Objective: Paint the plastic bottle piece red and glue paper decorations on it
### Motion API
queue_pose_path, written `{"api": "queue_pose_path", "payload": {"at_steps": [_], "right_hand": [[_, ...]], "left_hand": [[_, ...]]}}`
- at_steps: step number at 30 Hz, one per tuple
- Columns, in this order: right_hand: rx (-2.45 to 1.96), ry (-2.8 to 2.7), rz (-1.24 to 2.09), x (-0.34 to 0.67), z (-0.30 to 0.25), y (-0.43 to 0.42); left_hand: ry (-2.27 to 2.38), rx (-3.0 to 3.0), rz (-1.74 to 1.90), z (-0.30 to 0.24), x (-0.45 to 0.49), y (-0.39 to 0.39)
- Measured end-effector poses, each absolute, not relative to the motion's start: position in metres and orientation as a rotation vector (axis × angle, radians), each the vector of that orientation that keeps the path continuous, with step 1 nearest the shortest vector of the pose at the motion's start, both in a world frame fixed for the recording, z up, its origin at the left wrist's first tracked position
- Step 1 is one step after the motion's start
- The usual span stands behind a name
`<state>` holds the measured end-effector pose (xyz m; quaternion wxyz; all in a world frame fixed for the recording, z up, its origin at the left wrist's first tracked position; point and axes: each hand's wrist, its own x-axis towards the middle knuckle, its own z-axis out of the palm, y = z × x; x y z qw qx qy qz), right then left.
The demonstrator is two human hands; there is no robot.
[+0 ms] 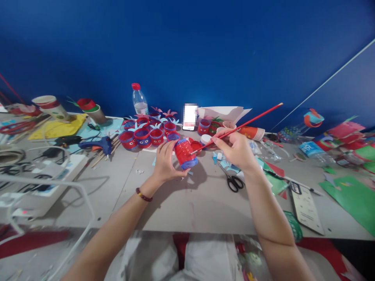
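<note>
My left hand is wrapped around a small cup painted red with a blue band, held tilted above the table. Its wet-looking red surface faces me. In my right hand is a long red paintbrush, pinched near its lower part. The brush tip touches the red side of the cup. Just behind the cup, an open pot of red paint and a white lid are partly hidden. Several red and blue painted cups with eyes and paper leaves stand to the left.
Black-handled scissors lie beneath my right wrist. A blue glue gun and a white power strip are on the left. A clear bottle and a lit phone stand by the blue wall. Paper scraps and a green sheet lie right.
</note>
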<state>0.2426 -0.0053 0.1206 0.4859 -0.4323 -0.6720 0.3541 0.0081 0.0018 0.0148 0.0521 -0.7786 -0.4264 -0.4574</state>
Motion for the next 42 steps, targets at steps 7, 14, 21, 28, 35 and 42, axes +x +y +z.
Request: {"api": "queue_pose_path", "payload": {"at_steps": [7, 14, 21, 28, 35, 42], "right_hand": [[-1.086, -1.561, 0.715, 0.252, 0.119, 0.003], [-1.017, -1.474, 0.805, 0.249, 0.13, -0.008], [-1.004, -1.553, 0.928, 0.242, 0.122, -0.011], [-1.03, -1.56, 0.933, 0.246, 0.119, -0.002], [-1.107, -1.538, 0.8, 0.254, 0.114, 0.008], [-1.087, -1.443, 0.745, 0.253, 0.13, 0.003]], "left_hand": [[-1.267, -2.351, -1.45, 0.012, 0.007, 0.004], [-1.31, -2.384, -1.439, 0.011, 0.006, 0.004], [-1.28, -2.392, -1.527, 0.01, 0.006, 0.004], [-1.32, -2.408, -1.547, 0.01, 0.005, 0.004], [-1.313, -2.385, -1.567, 0.008, 0.004, 0.005], [-1.335, -2.424, -1.525, 0.011, 0.006, 0.004]]}}
